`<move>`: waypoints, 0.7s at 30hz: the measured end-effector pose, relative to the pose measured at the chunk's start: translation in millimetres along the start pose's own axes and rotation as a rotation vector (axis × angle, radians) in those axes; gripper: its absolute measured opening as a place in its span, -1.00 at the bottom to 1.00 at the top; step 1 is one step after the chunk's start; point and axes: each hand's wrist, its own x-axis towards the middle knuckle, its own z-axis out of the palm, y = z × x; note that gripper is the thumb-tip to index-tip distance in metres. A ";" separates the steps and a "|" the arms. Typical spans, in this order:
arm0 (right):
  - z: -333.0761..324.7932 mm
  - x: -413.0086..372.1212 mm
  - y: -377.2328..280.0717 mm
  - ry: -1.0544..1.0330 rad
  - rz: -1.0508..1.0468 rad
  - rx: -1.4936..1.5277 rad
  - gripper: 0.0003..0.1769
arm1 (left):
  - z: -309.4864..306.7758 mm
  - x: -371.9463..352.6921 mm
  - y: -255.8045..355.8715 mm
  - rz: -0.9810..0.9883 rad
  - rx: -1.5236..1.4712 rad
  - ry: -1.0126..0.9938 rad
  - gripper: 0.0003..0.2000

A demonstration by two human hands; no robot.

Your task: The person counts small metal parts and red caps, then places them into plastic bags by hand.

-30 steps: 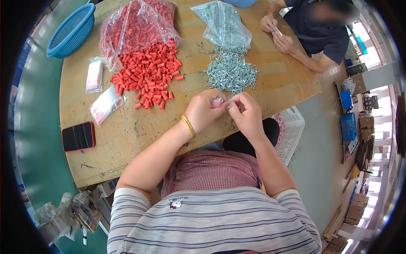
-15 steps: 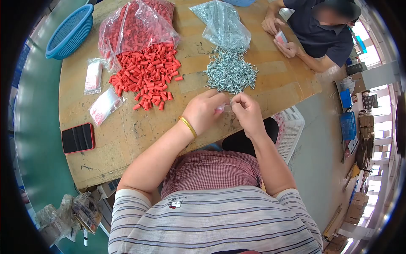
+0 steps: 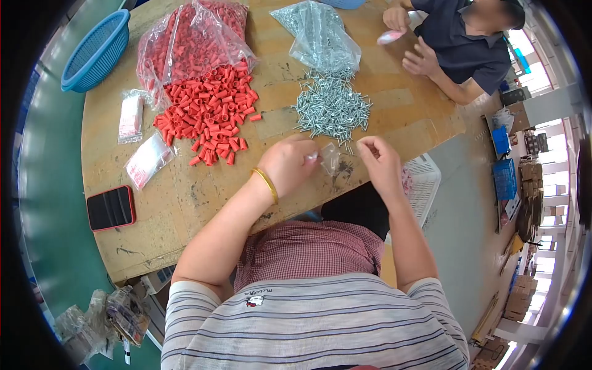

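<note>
At the centre of the frame, over the near edge of the wooden table (image 3: 185, 203), the left hand (image 3: 287, 163) is pinching a small clear bag (image 3: 330, 158) by its edge between thumb and fingertips, the other fingers curling loosely in. The bag is hanging just right of that hand, below the loose pile of silver screws (image 3: 330, 111). The right hand (image 3: 379, 161) is hovering just right of the bag, not touching it, with its fingertips drawn together; whether anything tiny is sitting between them I cannot tell. A gold bangle (image 3: 266, 185) is circling the left wrist.

Left of the screws, a heap of red caps (image 3: 209, 114) is spilling from a clear sack (image 3: 188, 43). Two filled packets (image 3: 148, 161) are lying left of the heap, and a red-cased phone (image 3: 111, 208) is resting at the table's left edge. In the upper right, another person's hand (image 3: 394, 18) is holding a packet.
</note>
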 end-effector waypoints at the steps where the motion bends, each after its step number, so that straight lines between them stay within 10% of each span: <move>1: -6.4 5.9 2.3 -0.002 -0.057 -0.099 -0.86 | -4.7 2.1 -1.4 -0.011 0.018 -0.011 -0.88; 15: 12.7 64.2 10.3 -0.107 -0.762 -0.859 -0.91 | -14.1 4.5 5.2 -0.030 0.065 -0.040 -0.86; 21: 9.1 56.4 0.9 -0.125 -0.304 -0.211 -0.90 | -9.2 1.8 0.5 0.003 0.131 -0.026 -0.88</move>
